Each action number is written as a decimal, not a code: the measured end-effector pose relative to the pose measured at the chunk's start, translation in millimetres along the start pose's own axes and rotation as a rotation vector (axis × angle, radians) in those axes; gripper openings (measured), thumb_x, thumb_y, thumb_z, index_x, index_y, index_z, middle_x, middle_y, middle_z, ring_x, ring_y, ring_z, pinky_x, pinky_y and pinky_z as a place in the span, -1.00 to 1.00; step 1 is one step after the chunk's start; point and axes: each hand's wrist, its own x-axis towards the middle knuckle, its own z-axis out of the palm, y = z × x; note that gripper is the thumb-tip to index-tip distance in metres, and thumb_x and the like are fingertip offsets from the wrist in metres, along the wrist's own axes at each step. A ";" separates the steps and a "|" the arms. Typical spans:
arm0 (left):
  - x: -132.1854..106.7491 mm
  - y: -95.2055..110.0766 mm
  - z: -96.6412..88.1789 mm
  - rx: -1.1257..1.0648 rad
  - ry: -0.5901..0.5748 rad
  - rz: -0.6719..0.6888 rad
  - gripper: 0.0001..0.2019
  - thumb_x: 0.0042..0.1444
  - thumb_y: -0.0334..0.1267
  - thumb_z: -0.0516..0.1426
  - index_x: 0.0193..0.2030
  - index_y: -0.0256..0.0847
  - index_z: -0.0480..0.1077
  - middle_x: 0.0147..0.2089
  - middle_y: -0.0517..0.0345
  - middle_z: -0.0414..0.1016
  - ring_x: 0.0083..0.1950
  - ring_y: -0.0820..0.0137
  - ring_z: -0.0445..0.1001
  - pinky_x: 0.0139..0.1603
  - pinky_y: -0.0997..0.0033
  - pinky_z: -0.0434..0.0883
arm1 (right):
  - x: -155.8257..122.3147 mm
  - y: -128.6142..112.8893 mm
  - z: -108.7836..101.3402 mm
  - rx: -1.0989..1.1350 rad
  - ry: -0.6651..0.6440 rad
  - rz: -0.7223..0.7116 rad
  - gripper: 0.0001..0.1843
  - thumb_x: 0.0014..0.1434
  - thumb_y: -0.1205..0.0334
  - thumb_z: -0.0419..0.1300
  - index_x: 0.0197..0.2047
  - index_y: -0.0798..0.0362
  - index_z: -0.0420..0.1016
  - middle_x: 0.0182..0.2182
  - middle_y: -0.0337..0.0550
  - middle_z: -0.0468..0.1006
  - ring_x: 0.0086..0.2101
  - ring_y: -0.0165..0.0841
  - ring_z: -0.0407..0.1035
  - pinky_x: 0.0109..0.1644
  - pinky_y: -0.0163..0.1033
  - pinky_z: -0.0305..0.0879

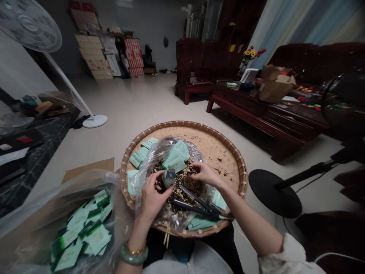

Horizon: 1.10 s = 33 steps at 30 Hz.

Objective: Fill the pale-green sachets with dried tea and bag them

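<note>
A round woven bamboo tray (219, 152) lies in front of me, holding an open clear plastic bag (182, 150) of dried tea-like leaves (182, 186). My left hand (154, 201) pinches a small translucent mesh pouch (169, 177) above the leaves. My right hand (205, 173) sits just to its right, fingertips pinched together over the bag. Pale green sachets (139, 156) are scattered on the tray and inside the bag. A black tong-shaped tool (196, 205) rests below my right wrist. At lower left, a second plastic bag (85, 228) holds several green-and-white packets.
A white pedestal fan (95, 121) stands to the left, and a round black stand base (275, 198) sits close on the right. A dark wooden table (242, 102) with cardboard boxes and clutter is ahead right. A dark stone counter (34, 163) runs along the left.
</note>
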 end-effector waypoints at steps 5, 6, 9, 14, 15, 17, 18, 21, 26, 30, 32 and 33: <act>1.8 2.9 -2.2 0.009 -0.011 0.017 -0.58 -0.05 -0.26 0.25 -0.01 -0.16 0.34 -0.07 0.06 0.44 -0.30 0.40 0.45 -0.44 0.45 0.41 | -6.4 -16.5 2.3 0.480 -0.106 0.117 -0.63 -0.14 0.33 0.36 -0.24 0.09 0.35 -0.47 -0.29 0.53 -0.41 -0.44 0.49 -0.39 -0.42 0.39; 1.8 3.3 -2.7 0.006 -0.014 0.015 -0.59 -0.05 -0.26 0.25 -0.01 -0.17 0.34 -0.07 0.05 0.44 -0.32 0.41 0.45 -0.44 0.45 0.41 | -7.1 -17.3 4.2 0.555 -0.113 0.151 -0.59 -0.15 0.35 0.37 -0.22 0.08 0.34 -0.45 -0.28 0.53 -0.38 -0.43 0.50 -0.37 -0.42 0.41; 1.4 3.6 -3.9 -0.001 -0.021 0.011 -0.60 -0.04 -0.26 0.24 -0.02 -0.17 0.34 -0.08 0.05 0.44 -0.34 0.42 0.44 -0.45 0.45 0.41 | -8.8 -17.5 10.6 0.755 -0.065 0.230 -0.61 -0.15 0.42 0.36 -0.25 0.06 0.33 -0.43 -0.30 0.52 -0.32 -0.40 0.52 -0.18 -0.30 0.48; 2.2 2.9 -4.3 0.023 -0.034 0.022 -0.62 -0.04 -0.27 0.24 -0.04 -0.16 0.35 -0.09 0.05 0.44 -0.25 0.35 0.46 -0.47 0.46 0.40 | -14.8 -29.5 11.7 0.903 0.024 0.195 -0.86 -0.01 0.39 0.21 -0.40 0.05 0.29 -0.38 -0.27 0.50 -0.23 -0.36 0.49 0.06 -0.09 0.42; 2.8 2.9 -4.0 0.037 -0.036 0.024 -0.62 -0.04 -0.26 0.24 -0.04 -0.16 0.35 -0.09 0.05 0.44 -0.24 0.34 0.45 -0.46 0.45 0.39 | -16.5 -35.0 10.0 0.878 0.006 0.175 -0.88 -0.01 0.41 0.17 -0.39 0.06 0.31 -0.34 -0.24 0.50 -0.20 -0.34 0.49 0.08 -0.08 0.41; 4.4 3.2 -2.8 0.072 -0.040 0.042 -0.63 -0.03 -0.27 0.23 -0.04 -0.16 0.35 -0.09 0.05 0.44 -0.19 0.29 0.45 -0.41 0.40 0.40 | -20.2 -47.6 5.2 0.785 -0.051 0.131 -0.81 -0.06 0.47 0.11 -0.33 0.06 0.34 -0.28 -0.20 0.52 -0.16 -0.32 0.48 0.09 -0.07 0.40; 5.3 3.6 -1.9 0.090 -0.039 0.056 -0.63 -0.03 -0.27 0.23 -0.03 -0.15 0.34 -0.09 0.04 0.45 -0.16 0.26 0.44 -0.37 0.37 0.41 | -21.9 -54.1 2.5 0.724 -0.083 0.108 -0.74 -0.09 0.50 0.08 -0.28 0.06 0.35 -0.26 -0.18 0.52 -0.14 -0.32 0.47 0.09 -0.07 0.39; 8.4 5.8 1.0 0.136 -0.027 0.102 -0.60 -0.06 -0.32 0.23 -0.03 -0.14 0.34 -0.09 0.04 0.45 -0.08 0.19 0.42 -0.23 0.25 0.43 | -26.1 -72.8 -5.9 0.522 -0.161 0.054 -0.60 -0.12 0.53 0.06 -0.16 0.08 0.36 -0.22 -0.14 0.54 -0.12 -0.32 0.47 0.10 -0.08 0.38; 13.3 13.4 4.4 0.199 0.004 0.131 -0.57 -0.10 -0.38 0.25 -0.03 -0.14 0.35 -0.10 0.06 0.46 -0.06 0.18 0.40 -0.08 0.14 0.38 | -28.3 -98.0 -15.9 0.218 -0.285 0.017 -0.57 -0.07 0.50 0.08 -0.08 0.08 0.40 -0.16 -0.11 0.52 -0.18 -0.34 0.48 0.06 -0.13 0.40; 15.3 18.6 7.0 0.214 -0.007 0.140 -0.58 -0.11 -0.39 0.25 -0.04 -0.16 0.35 -0.11 0.05 0.46 -0.06 0.18 0.39 -0.06 0.14 0.37 | -25.4 -109.3 -16.4 0.087 -0.338 -0.003 -0.59 -0.11 0.52 0.07 -0.15 0.07 0.45 -0.21 -0.15 0.51 -0.24 -0.34 0.48 -0.05 -0.16 0.47; 15.2 19.8 8.7 0.200 -0.005 0.150 -0.58 -0.11 -0.40 0.25 -0.05 -0.14 0.34 -0.12 0.06 0.45 -0.07 0.18 0.38 -0.07 0.14 0.37 | -23.1 -111.7 -15.3 -0.002 -0.329 0.005 -0.57 -0.13 0.53 0.08 -0.16 0.07 0.47 -0.26 -0.18 0.53 -0.28 -0.34 0.48 -0.13 -0.19 0.49; 14.9 20.1 9.6 0.193 0.000 0.154 -0.58 -0.11 -0.41 0.24 -0.05 -0.14 0.34 -0.13 0.07 0.45 -0.07 0.18 0.38 -0.08 0.14 0.37 | -21.9 -112.5 -14.9 -0.049 -0.319 0.004 -0.56 -0.14 0.53 0.09 -0.15 0.07 0.48 -0.28 -0.19 0.53 -0.30 -0.34 0.48 -0.17 -0.20 0.49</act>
